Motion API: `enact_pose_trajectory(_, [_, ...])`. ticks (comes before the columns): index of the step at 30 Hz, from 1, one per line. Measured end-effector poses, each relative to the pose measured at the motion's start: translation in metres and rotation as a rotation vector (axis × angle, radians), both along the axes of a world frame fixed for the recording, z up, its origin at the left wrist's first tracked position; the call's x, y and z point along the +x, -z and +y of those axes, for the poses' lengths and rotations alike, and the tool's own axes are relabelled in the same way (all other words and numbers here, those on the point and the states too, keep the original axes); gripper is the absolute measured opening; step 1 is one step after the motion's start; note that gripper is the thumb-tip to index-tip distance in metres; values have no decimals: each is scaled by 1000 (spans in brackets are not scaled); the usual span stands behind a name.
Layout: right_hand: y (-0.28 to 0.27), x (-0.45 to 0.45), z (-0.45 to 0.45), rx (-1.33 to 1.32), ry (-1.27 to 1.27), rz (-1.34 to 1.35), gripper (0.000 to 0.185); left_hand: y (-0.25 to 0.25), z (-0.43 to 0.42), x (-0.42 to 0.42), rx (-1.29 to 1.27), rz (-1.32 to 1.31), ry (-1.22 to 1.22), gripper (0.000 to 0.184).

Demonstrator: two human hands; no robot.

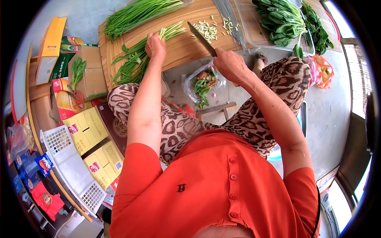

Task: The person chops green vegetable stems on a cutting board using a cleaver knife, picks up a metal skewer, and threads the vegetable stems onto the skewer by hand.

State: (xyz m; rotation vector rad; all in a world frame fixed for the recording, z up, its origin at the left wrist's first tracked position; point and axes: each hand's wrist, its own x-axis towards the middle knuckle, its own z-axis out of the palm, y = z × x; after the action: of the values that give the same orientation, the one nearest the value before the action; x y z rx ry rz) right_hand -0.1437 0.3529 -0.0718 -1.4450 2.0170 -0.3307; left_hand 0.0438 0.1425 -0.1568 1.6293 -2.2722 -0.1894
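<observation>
red shirt [198, 182] with a row of buttons comes nearest, well back from the wooden board [178, 53] that i'll measure everything by. over the board's left half lies a bunch of green stalks [137, 58], running right through the left hand [156, 47]: pale ends poke out past the fist toward the board's middle, leafy ends trail down toward its near left corner. that hand is closed, fingers curled round the stalks. over the board's middle, the right hand [230, 65] is wrapped tight about the handle of a knife [202, 38], its tip just beside the pale ends; whether they touch, i can't tell. chopped pieces [205, 31] are scattered on the board just right of the blade. a bigger heap of long greens [137, 18] lies along the board's far left edge. right of the board sit leafy greens [279, 22] in a clear tray [252, 33]. below its near edge, between the patterned trousers [274, 99], rests a plastic bag of leafy scraps [204, 84]. left of the board stands a cardboard box [93, 67].
</observation>
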Motion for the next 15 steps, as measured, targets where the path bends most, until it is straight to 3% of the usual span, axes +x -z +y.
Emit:
enact_pose_trajectory(2, [0, -1, 0, -12, -1, 13, 27, 0, 2, 1, -93, 27, 42, 21])
enact_pose_trajectory(9, [-4, 2, 3, -32, 6, -58, 28, -5, 47, -6, -7, 90, 219, 19])
enact_pose_trajectory(15, [-1, 8, 4, 42, -36, -90, 27, 4, 61, -5, 0, 83, 294, 28])
